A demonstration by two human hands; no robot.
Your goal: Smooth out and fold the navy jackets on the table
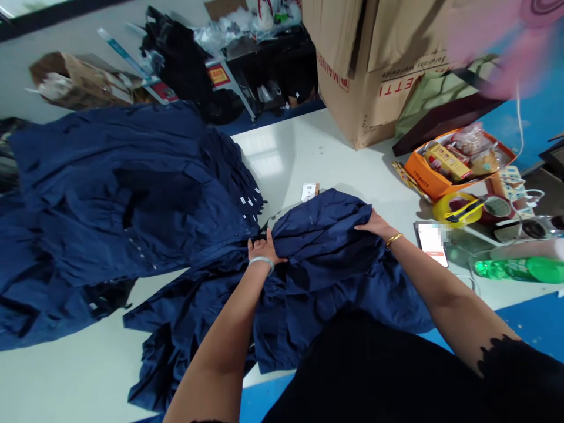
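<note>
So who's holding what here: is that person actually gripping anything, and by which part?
Both hands are on a bundled navy garment. The left hand is at its left edge, and the right hand lies flat on its right side. Neither clearly grips; they seem to press it.

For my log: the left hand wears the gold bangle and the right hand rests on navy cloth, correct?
No: the head view shows the gold bangle on the right hand; the left hand wears a silver one. The right hand does rest on navy cloth.

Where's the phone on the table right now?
In the head view, the smartphone lies on the white table just right of the person's right hand, next to a yellow tape roll and a green plastic bottle.
</note>
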